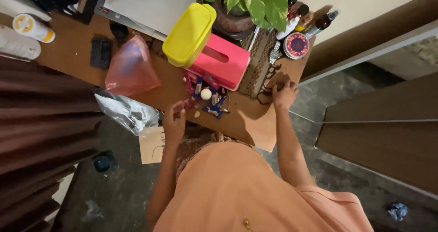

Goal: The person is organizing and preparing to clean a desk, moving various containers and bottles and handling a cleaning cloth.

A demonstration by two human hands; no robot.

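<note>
The left hand (174, 122) pinches a small pink wrapper (188, 104) at the tabletop (255, 122) edge; the right hand (284, 91) rests curled, holding nothing, on the black cutout mat (269, 83). Keeping the pinch light seems wise, clear of the white ball (206, 94) and pink box (219, 62).

— Where are the hands, taking the pink box (219, 60) as the mark?

— The left hand (174, 121) hovers below it, toward the person, fingers curled loosely with the fingertips pinched near each other. The right hand (284, 91) lies off to the box's right, palm down, knuckles bent.

— And the arms?

— Both bare forearms reach forward from the body, the right one nearly straight.
</note>
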